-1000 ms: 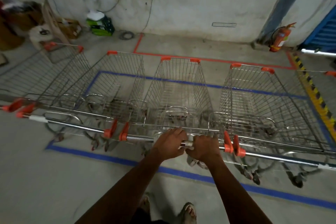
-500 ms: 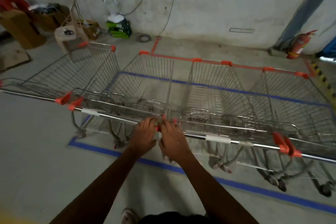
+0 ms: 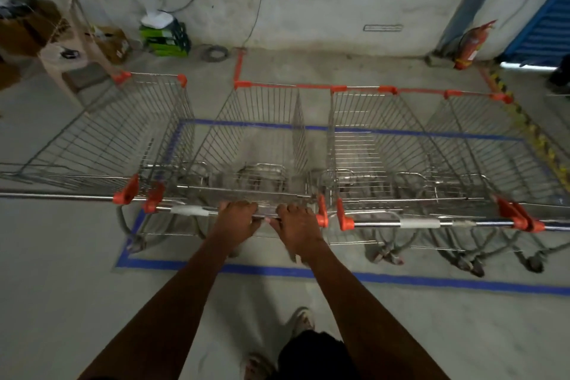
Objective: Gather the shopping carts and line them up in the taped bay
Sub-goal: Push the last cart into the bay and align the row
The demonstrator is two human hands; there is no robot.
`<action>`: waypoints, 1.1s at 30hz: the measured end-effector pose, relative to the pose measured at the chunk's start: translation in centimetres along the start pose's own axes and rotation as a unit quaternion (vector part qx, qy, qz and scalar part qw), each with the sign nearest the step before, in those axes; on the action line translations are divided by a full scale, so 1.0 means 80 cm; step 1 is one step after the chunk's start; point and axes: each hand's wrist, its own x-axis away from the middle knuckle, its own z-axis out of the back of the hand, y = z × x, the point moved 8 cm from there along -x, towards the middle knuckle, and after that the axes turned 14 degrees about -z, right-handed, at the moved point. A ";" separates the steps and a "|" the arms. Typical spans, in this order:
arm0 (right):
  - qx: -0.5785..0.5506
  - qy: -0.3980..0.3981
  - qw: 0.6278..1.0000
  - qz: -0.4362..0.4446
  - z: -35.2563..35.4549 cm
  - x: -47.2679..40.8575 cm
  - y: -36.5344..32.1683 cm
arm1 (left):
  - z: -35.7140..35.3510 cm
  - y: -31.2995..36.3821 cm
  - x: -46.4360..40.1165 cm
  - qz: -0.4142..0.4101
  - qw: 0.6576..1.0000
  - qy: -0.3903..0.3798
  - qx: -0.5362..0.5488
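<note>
Several wire shopping carts with orange corner caps stand side by side across a bay marked with blue tape (image 3: pixel 277 270). Straight ahead is the cart (image 3: pixel 259 139) whose chrome handle bar (image 3: pixel 188 210) I hold. My left hand (image 3: pixel 237 220) and my right hand (image 3: pixel 297 227) both grip that bar, close together near its right end. Another cart (image 3: pixel 379 145) stands to its right inside the tape, with one more (image 3: pixel 481 145) beyond. The leftmost cart (image 3: pixel 101 139) sits mostly outside the bay's left tape line.
Red tape (image 3: pixel 240 68) marks the floor behind the bay. A fire extinguisher (image 3: pixel 470 43) leans at the back right wall beside a blue shutter (image 3: pixel 543 28). Cardboard boxes (image 3: pixel 27 25), a stool (image 3: pixel 68 55) and a green box (image 3: pixel 165 37) crowd the back left. Yellow-black hazard tape (image 3: pixel 536 136) runs along the right.
The view has swung from cart to cart. My hands left the junction of two handle bars and now grip the bar of the cart second from the left, slightly further apart.
</note>
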 end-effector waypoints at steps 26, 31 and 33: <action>0.074 0.068 0.995 -0.027 0.019 -0.037 -0.027 | -0.009 0.037 -0.008 -0.027 0.997 0.038 0.065; 0.064 0.064 0.996 -0.019 0.013 -0.051 -0.091 | 0.016 -0.018 0.017 -0.054 0.992 0.083 0.072; 0.058 0.074 0.996 -0.009 0.005 -0.055 -0.128 | 0.025 -0.058 0.036 -0.058 0.993 0.076 0.065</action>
